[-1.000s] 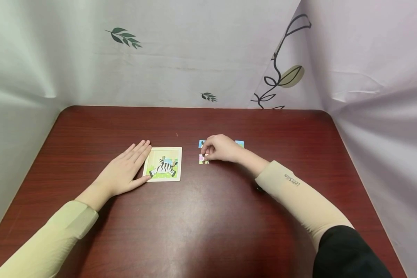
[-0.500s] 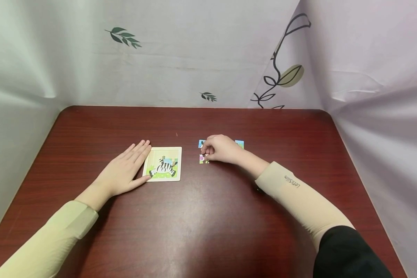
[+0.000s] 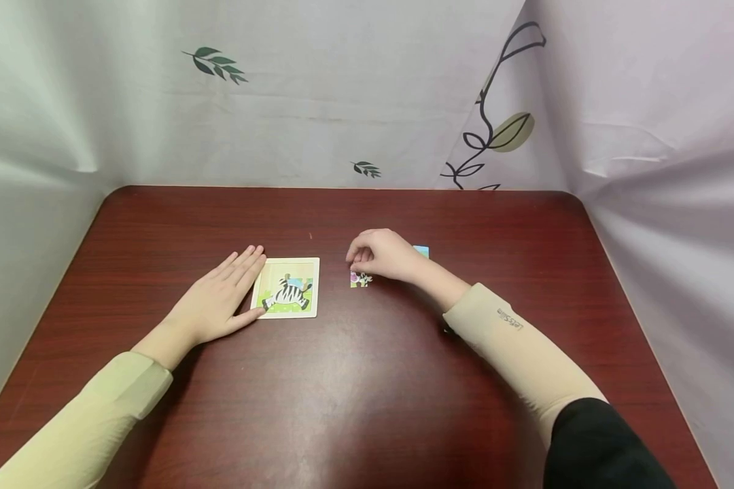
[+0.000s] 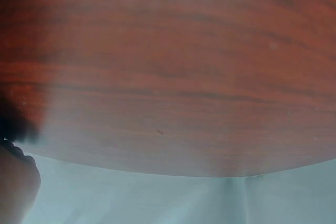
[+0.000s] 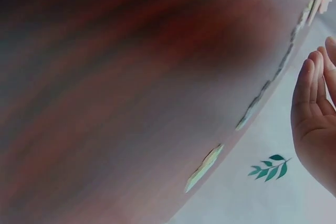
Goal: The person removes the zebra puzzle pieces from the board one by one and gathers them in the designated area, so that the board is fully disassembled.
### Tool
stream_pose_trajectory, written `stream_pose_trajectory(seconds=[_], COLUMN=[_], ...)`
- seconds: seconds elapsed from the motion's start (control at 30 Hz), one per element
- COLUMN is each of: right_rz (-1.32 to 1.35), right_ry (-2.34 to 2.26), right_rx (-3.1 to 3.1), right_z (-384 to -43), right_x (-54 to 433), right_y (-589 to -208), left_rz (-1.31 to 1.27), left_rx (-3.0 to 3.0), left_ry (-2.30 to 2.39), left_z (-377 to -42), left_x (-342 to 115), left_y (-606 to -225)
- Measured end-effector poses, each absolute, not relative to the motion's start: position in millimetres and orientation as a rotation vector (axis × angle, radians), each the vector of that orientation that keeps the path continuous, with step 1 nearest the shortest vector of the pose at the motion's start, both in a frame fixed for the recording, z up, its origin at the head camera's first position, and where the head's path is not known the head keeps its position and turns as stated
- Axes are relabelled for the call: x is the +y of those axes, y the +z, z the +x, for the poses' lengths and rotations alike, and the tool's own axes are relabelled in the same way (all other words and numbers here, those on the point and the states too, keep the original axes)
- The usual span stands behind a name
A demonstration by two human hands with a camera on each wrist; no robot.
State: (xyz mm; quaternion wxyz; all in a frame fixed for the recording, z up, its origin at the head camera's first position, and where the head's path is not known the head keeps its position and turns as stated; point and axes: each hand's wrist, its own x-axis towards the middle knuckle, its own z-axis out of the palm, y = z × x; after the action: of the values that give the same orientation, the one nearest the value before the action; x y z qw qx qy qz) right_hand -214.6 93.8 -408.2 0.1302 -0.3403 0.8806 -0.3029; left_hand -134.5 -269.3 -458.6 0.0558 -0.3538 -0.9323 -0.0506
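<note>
A small square puzzle tray (image 3: 308,263) with a cream frame lies left of centre in the head view, showing a zebra's striped body. My left hand (image 3: 217,305) rests flat beside it, fingertips and thumb at the left edge. Right of the tray my right hand (image 3: 382,255) hangs over loose puzzle pieces, its fingers loosely bent and thumb close to the index finger. No piece shows between these fingers in the right wrist view. Just below the thumb lies a puzzle piece (image 3: 359,279) with pink, green and black-and-white print. The hand covers the spot above it.
A blue puzzle piece (image 3: 421,251) shows behind the right wrist. In the right wrist view, a light-edged piece (image 5: 205,168) lies near the far side of the dark red table (image 3: 318,407). A pale curtain (image 3: 318,102) with leaf prints surrounds the table's back and sides.
My right hand has shifted slightly up and left. It now hides the blue piece formerly visible at its fingertips and uncovers more of the lower piece. My left hand stays still.
</note>
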Motion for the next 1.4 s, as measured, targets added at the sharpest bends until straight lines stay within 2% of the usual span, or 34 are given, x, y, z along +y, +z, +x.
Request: stream_pose_trajectory(seconds=[0.77,1.4], right_rz=[-1.068,-1.094], right_ry=[-0.877,-0.715], right_rx=[2.394,2.355], right_z=[-205.3,-206.5], right_x=[16.8,-14.6], right_y=[-405.2,-406.9], left_rz=[-1.054,-1.065], left_rx=[-2.835,-2.82], left_ry=[-0.158,-0.171], left_z=[-133.8,-134.0], left_x=[-268.3,-268.6], left_y=[-458.6,-459.0])
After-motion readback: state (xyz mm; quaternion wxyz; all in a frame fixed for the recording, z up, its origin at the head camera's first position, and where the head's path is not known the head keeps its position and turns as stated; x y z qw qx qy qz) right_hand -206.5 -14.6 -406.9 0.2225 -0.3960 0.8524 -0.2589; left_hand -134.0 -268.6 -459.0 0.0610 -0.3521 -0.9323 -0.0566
